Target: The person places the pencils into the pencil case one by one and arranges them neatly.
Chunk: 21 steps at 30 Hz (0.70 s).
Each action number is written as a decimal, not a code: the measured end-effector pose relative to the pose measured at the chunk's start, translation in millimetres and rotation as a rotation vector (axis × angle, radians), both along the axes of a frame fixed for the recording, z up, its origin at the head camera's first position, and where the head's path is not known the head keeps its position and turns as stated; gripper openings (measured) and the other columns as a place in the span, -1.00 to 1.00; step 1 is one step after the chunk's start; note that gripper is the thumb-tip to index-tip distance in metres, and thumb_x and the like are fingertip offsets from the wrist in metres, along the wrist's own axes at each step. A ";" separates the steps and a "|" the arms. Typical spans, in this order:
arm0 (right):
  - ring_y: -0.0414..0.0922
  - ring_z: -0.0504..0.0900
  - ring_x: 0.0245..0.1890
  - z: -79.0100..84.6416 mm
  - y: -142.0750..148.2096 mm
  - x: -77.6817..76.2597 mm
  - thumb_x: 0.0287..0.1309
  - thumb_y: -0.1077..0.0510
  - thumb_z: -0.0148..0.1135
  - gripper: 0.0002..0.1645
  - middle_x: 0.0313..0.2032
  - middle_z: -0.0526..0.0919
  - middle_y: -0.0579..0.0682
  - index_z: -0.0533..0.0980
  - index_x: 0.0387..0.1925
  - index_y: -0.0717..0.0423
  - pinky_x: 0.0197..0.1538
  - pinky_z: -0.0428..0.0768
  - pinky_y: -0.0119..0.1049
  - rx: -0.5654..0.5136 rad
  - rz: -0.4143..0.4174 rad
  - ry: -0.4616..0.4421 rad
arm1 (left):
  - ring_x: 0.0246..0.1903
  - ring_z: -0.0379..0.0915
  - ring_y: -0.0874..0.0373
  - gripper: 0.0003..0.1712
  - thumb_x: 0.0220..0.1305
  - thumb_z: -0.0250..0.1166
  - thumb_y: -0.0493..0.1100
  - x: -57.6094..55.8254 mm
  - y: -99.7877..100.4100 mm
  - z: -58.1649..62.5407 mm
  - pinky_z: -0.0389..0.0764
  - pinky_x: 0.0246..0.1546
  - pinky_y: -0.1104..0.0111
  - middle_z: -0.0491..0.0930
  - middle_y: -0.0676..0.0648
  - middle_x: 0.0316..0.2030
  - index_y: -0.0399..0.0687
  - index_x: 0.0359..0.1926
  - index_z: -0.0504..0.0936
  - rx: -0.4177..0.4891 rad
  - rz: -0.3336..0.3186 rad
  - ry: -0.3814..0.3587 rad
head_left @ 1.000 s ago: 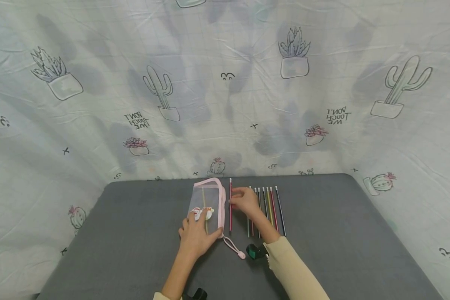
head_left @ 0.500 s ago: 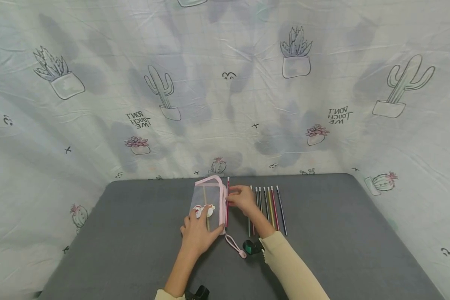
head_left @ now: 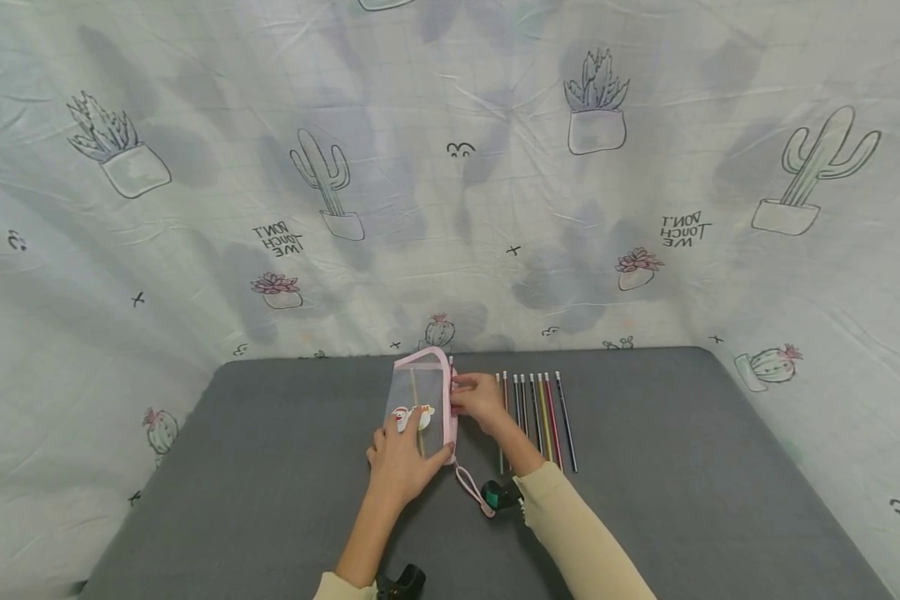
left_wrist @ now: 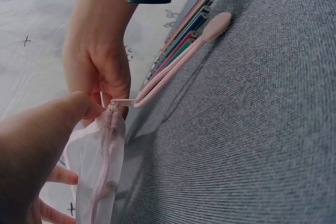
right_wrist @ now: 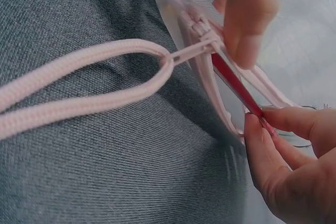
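A pink-edged mesh pencil case (head_left: 432, 387) with a cartoon sticker lies on the table, a yellowish pencil (head_left: 413, 383) showing through its mesh. My left hand (head_left: 401, 473) rests on it with fingers spread over the mesh, its thumb on the pink edge near the zip end. At the zip opening on the right side, my right hand (head_left: 482, 400) pinches a red pencil (right_wrist: 234, 83) between thumb and fingers. Most of that pencil sits within the open mouth, under the left thumb in the right wrist view. A pink cord loop (left_wrist: 170, 74) hangs from the zip pull.
Several white-ended pencils (head_left: 552, 417) lie side by side right of the case, partly hidden by the right wrist. Black devices are worn at the right wrist (head_left: 499, 494) and left wrist (head_left: 402, 582). The grey table (head_left: 660, 467) backs onto a cactus-print curtain (head_left: 495, 200).
My right hand has moved left, bringing the red pencil from beside the case into its zip opening. The left hand stays on the case, whose opening side now tilts up slightly.
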State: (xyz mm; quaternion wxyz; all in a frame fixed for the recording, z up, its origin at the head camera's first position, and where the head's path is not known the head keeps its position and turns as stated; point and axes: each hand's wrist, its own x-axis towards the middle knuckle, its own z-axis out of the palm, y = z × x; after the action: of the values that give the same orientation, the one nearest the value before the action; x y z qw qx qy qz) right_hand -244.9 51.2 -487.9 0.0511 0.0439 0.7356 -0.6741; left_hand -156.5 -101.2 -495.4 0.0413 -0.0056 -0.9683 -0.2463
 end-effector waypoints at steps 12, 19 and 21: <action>0.19 0.82 -0.16 -1.3 -7.2 0.6 0.24 0.51 0.29 -0.58 -0.09 0.74 0.44 0.57 0.14 0.54 -0.17 0.78 -0.10 0.051 0.002 -0.004 | 0.22 0.33 -0.54 -0.01 0.20 0.42 0.32 -2.0 1.4 -1.2 0.38 0.09 -0.45 0.34 -0.51 0.34 -0.11 0.50 0.44 -0.007 -0.003 0.016; 0.19 0.82 -0.15 -1.4 -7.8 1.4 0.25 0.50 0.30 -0.60 -0.09 0.75 0.43 0.58 0.13 0.54 -0.16 0.78 -0.09 0.069 0.005 0.000 | 0.20 0.35 -0.53 -0.01 0.21 0.42 0.32 -1.0 1.8 -0.5 0.39 0.07 -0.45 0.34 -0.51 0.32 -0.13 0.50 0.43 -0.017 -0.010 0.028; 0.20 0.82 -0.15 -0.9 -6.7 1.7 0.26 0.50 0.29 -0.60 -0.08 0.74 0.43 0.57 0.14 0.53 -0.16 0.78 -0.09 0.066 0.013 -0.006 | 0.21 0.35 -0.53 -0.01 0.21 0.42 0.33 -1.2 1.8 -0.9 0.39 0.07 -0.45 0.34 -0.51 0.32 -0.11 0.51 0.43 -0.020 -0.009 0.024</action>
State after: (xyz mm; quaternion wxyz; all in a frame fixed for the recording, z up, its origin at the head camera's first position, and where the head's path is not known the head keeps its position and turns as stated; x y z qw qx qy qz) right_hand -243.2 44.5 -488.8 0.0562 0.0429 0.7576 -0.6489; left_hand -157.6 -99.4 -496.3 0.0520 -0.0132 -0.9701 -0.2368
